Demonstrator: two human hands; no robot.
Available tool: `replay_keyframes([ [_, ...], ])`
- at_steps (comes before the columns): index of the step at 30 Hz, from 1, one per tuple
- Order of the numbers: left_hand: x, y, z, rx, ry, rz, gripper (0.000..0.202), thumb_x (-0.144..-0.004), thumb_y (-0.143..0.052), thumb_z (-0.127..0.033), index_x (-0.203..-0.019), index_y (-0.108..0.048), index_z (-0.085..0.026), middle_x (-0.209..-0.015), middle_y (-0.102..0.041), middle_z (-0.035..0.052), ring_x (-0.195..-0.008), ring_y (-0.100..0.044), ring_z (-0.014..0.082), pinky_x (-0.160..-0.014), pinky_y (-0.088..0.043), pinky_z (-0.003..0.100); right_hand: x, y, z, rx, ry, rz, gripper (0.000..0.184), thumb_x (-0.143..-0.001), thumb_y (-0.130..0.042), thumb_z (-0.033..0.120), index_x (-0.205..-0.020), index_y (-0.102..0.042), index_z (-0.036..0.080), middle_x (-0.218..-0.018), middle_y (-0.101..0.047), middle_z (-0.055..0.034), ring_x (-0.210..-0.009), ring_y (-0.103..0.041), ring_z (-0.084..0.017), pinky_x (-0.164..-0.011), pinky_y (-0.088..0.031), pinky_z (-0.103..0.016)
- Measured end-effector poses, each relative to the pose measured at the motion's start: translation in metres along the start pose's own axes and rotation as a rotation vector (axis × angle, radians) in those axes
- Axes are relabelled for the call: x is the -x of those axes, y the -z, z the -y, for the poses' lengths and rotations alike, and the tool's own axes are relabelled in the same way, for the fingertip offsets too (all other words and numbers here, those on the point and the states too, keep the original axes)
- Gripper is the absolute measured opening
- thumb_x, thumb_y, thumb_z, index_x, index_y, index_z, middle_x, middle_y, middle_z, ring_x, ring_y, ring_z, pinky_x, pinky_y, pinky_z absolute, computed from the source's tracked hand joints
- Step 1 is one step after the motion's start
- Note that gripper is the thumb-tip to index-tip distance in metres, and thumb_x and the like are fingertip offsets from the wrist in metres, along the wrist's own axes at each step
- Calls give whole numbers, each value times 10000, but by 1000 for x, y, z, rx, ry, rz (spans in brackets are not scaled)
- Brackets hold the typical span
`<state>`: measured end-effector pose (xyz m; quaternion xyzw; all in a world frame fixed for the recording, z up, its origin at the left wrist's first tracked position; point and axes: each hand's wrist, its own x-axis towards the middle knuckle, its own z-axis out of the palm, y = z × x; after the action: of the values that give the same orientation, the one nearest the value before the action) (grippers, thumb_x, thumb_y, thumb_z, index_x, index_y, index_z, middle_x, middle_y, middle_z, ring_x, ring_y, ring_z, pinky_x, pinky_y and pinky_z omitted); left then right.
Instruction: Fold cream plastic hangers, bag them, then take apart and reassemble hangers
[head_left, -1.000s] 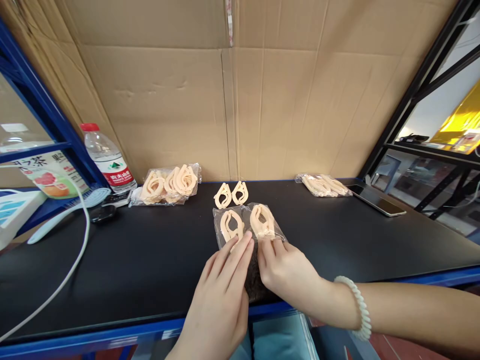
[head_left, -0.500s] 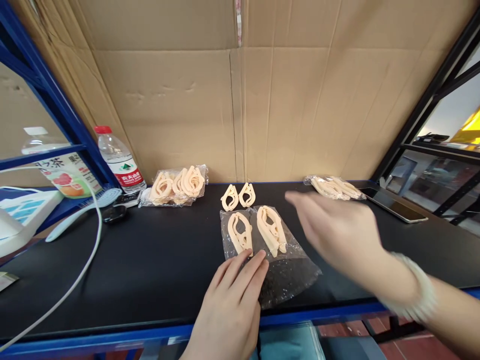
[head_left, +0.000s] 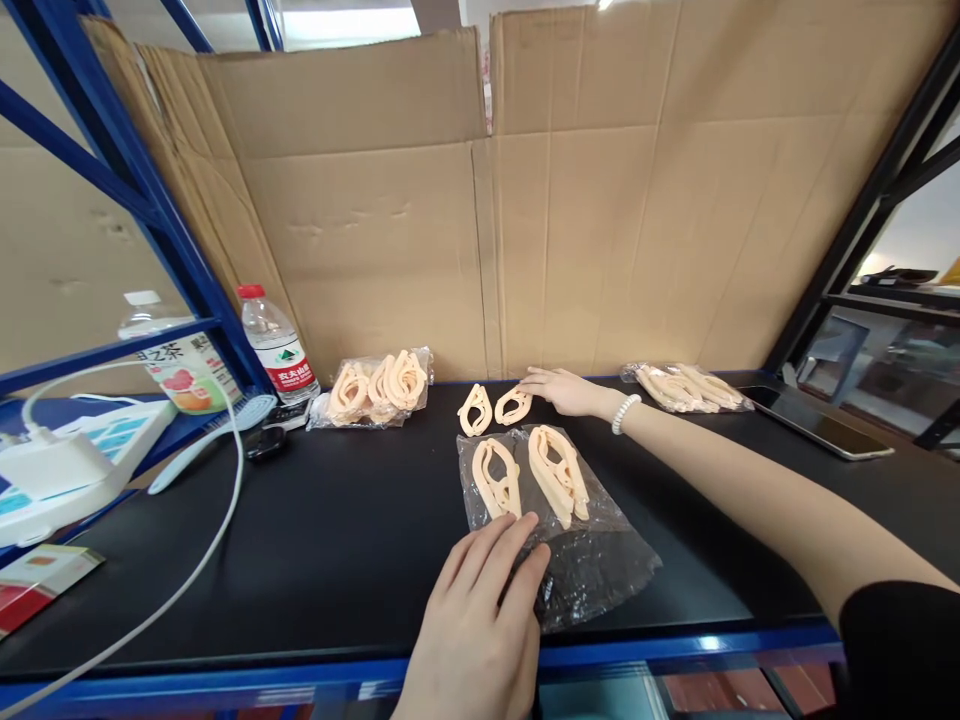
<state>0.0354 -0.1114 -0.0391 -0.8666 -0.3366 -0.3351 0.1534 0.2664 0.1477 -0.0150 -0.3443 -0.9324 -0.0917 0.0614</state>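
My left hand (head_left: 484,605) lies with its fingers stretched over the lower part of a clear plastic bag (head_left: 592,575) on the black table. In the bag are cream folded plastic pieces that look like folding clothes hangers, a left one (head_left: 496,478) and a right one (head_left: 559,475). My fingertips meet the lower end of the left one. My right hand (head_left: 566,390) reaches to the back, fingers extended, its fingertips at the right side of a smaller loose cream hanger (head_left: 513,406). Another loose hanger (head_left: 475,410) lies just left of that.
Bagged cream hangers lie at the back left (head_left: 379,390) and back right (head_left: 686,387). A phone (head_left: 821,422) is at the right. On the left are a water bottle (head_left: 277,350), a hairbrush (head_left: 214,440), a power strip (head_left: 82,470) and a looping white cable (head_left: 236,490). Cardboard (head_left: 375,250) stands behind.
My right hand has moved left and back to the loose hangers. The right loose hanger now lies more tilted. My left hand stays on the bag. The camera view has tipped up.
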Motion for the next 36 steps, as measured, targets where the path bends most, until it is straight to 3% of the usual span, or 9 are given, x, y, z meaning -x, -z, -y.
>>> replay_keyframes([
  [4, 0, -2, 1, 2, 4, 0, 383, -836, -443, -38, -1159, -630, -125, -1319, -581, 123, -1212, -516, 294, -917, -513, 441, 49, 1, -7, -43, -18, -104, 484, -813, -447, -16, -1257, -591, 111, -1251, -588, -164, -1214, -543, -261, -1019, -460, -424],
  [7, 0, -3, 1, 9, 1, 5, 375, -849, -443, -36, -1159, -632, -130, -1318, -583, 119, -1208, -518, 288, -911, -512, 435, 96, 6, 4, -60, -24, -136, 542, -826, -357, -31, -1308, -544, 133, -1324, -541, -145, -1192, -565, -217, -1009, -487, -390],
  [15, -1, -4, 2, 17, -6, 6, 393, -852, -450, -28, -1205, -604, -109, -1308, -592, 110, -1212, -510, 273, -930, -495, 427, 193, 36, 89, 57, -95, -161, 434, -919, -382, 51, -1321, -537, 103, -1315, -563, -167, -1201, -559, -244, -1015, -498, -413],
  [20, -1, -3, 2, 24, -11, 17, 404, -860, -455, -32, -1237, -574, -110, -1325, -577, 112, -1216, -504, 276, -934, -487, 438, 218, 54, 132, 64, -143, -133, 448, -952, -388, 104, -1388, -467, 163, -1312, -562, -132, -1170, -569, -230, -965, -532, -392],
  [22, 0, -3, 3, 23, -17, 10, 406, -859, -459, -31, -1243, -567, -105, -1317, -582, 115, -1214, -505, 276, -934, -487, 437, 224, 59, 144, 73, -133, -140, 402, -974, -433, 244, -1362, -501, 162, -1264, -589, -145, -1146, -580, -256, -933, -544, -416],
  [25, 0, -3, 3, 22, -19, 1, 430, -859, -457, -30, -1276, -541, -94, -1313, -585, 116, -1212, -504, 270, -937, -488, 428, 235, 58, 163, 76, -62, -190, 495, -941, -487, 462, -1282, -568, 112, -1199, -618, -176, -1107, -594, -282, -885, -558, -413],
  [29, 0, -3, 2, 30, -10, 8, 476, -861, -459, -38, -1333, -496, -90, -1330, -575, 112, -1218, -499, 261, -951, -486, 418, 251, 44, 185, 136, -1, -307, 357, -990, -394, 238, -1260, -589, 109, -1147, -667, -145, -1035, -628, -252, -829, -560, -381],
  [31, 0, -3, 2, 36, -3, 10, 501, -860, -460, -39, -1357, -475, -97, -1344, -564, 109, -1221, -498, 257, -955, -485, 413, 258, 40, 192, 139, 29, -356, 437, -988, -271, 146, -1331, -537, 97, -1167, -671, -137, -1041, -631, -240, -830, -560, -367],
  [36, 1, -4, 2, 31, 8, 35, 554, -858, -450, -45, -1408, -417, -102, -1393, -523, 115, -1261, -476, 264, -979, -475, 409, 273, 52, 203, 106, -4, -464, 540, -942, -283, 180, -1475, -358, 137, -1180, -682, -99, -1052, -652, -235, -813, -598, -320],
])
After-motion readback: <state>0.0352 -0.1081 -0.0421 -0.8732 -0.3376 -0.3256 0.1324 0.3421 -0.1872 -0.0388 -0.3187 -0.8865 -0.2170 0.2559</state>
